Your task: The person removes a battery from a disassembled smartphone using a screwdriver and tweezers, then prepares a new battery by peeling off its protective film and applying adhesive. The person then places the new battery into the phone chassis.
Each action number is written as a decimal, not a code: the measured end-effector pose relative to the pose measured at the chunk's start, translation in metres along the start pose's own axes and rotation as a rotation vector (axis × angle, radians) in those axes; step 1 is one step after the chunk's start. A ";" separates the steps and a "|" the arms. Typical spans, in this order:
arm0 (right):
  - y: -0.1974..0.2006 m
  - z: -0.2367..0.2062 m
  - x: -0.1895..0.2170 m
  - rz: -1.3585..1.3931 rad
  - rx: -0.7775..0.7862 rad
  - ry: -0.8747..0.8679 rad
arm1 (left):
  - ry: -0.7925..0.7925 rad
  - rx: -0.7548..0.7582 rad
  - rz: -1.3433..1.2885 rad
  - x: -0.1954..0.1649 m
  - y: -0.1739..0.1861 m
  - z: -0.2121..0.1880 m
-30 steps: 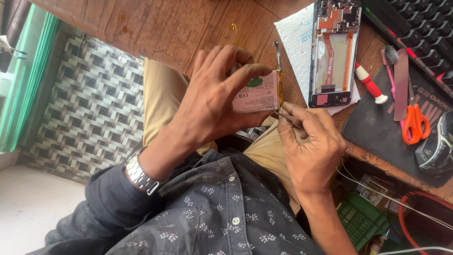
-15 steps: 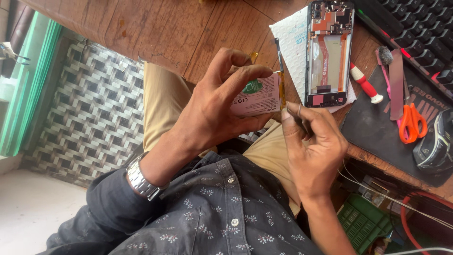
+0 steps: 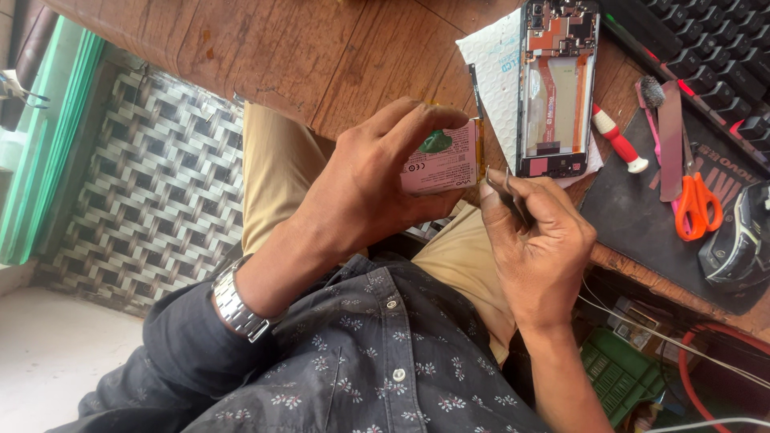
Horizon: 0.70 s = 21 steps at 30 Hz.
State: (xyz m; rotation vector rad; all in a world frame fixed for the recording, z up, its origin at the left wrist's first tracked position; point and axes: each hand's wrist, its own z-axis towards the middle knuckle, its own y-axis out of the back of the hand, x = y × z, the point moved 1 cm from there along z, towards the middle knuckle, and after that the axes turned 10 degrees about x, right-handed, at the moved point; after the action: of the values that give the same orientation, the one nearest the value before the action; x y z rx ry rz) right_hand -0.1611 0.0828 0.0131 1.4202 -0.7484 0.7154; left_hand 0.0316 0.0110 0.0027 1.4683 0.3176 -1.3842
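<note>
Between the two hands, above the lap: left hand (image 3: pixel 365 192) clamped around a pink phone battery (image 3: pixel 441 160), fingers curled over its top edge. Just beside its right end, right hand (image 3: pixel 533 240) pinched shut on thin tweezers (image 3: pixel 504 191), tips now eased a little off the battery compared with a second ago, grip otherwise unchanged. Beyond the right hand, an opened phone frame (image 3: pixel 557 84) on white padding (image 3: pixel 493 72); farther right, orange scissors (image 3: pixel 696 204) on a dark mat (image 3: pixel 634 216).

Opened phone frame (image 3: pixel 557 88) as landmark. Under it: white bubble-wrap mailer (image 3: pixel 493 72), rectangular, with blue print. Left of frame: pink rectangular battery label (image 3: pixel 441 164), a green oval sticker (image 3: pixel 435 143) at its top.
</note>
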 end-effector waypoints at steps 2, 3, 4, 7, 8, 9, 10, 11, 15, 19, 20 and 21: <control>0.002 0.002 0.002 -0.052 0.011 0.016 | -0.012 0.007 0.002 -0.002 -0.001 0.001; 0.003 0.002 0.003 -0.079 0.016 0.022 | -0.017 0.011 0.003 -0.003 -0.002 0.001; 0.004 0.003 0.004 -0.108 0.020 0.029 | -0.019 0.013 0.027 -0.005 -0.002 0.001; 0.007 0.004 0.007 -0.169 0.026 0.064 | -0.030 0.015 0.090 -0.009 -0.004 0.001; 0.008 0.004 0.007 -0.187 0.030 0.068 | -0.032 0.014 0.102 -0.010 -0.005 0.000; 0.009 0.004 0.008 -0.205 0.032 0.073 | -0.037 0.012 0.114 -0.012 -0.006 0.000; 0.009 0.004 0.008 -0.224 0.034 0.077 | -0.036 0.011 0.110 -0.012 -0.007 0.000; 0.009 0.003 0.007 -0.248 0.024 0.086 | -0.034 0.010 0.106 -0.014 -0.007 0.000; 0.007 0.002 0.005 -0.332 -0.009 0.132 | -0.003 0.018 0.094 -0.017 -0.009 -0.001; 0.006 0.003 0.004 -0.490 -0.043 0.311 | 0.007 0.002 0.057 -0.018 -0.011 0.000; 0.006 0.004 0.004 -0.495 -0.039 0.308 | 0.013 0.004 0.052 -0.019 -0.011 0.000; 0.007 0.004 0.005 -0.500 -0.036 0.306 | 0.019 0.006 0.047 -0.019 -0.012 0.001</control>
State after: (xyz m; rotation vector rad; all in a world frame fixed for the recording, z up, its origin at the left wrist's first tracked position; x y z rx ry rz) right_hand -0.1641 0.0787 0.0209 1.3513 -0.1525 0.5046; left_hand 0.0168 0.0235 0.0131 1.4855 0.2893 -1.3356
